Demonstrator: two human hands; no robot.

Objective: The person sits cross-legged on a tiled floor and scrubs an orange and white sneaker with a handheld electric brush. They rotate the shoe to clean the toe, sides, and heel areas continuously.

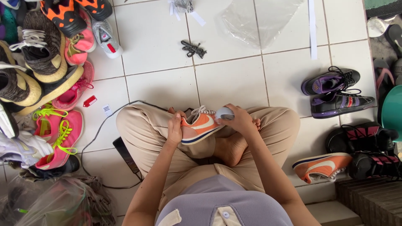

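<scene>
Sitting cross-legged, the person grips an orange sneaker (200,127) over the lap, left hand (174,130) closed on its heel, right hand (238,119) fingers wrapped around a small grey device (225,113) at its toe. A loose grip could let the sneaker slide off the knees. White floor tiles (234,79) spread beyond, with a shoe pile (46,62) left, a matching orange sneaker (322,165) and black pairs (337,92) right.
</scene>
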